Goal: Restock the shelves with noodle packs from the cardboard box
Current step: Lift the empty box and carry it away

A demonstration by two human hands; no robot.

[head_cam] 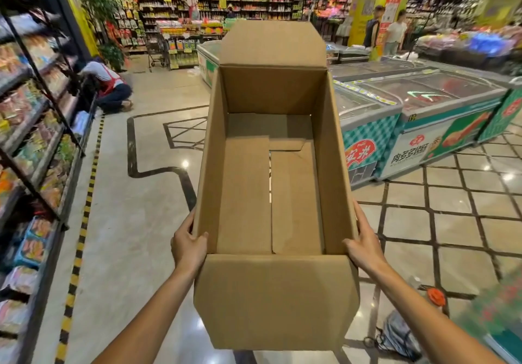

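Both hands clamp near corners, left hand [188, 246], right hand [364, 246] | cardboard box [271, 182] held up over aisle, no packs inside | likely light, walls flex; grip near corners, not flaps

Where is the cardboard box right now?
Centre of the head view, the cardboard box is held between left hand and right hand, shelves on its left.

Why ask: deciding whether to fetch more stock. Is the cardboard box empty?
Empty. The cardboard box is open, bare bottom flaps showing, no noodle packs inside.
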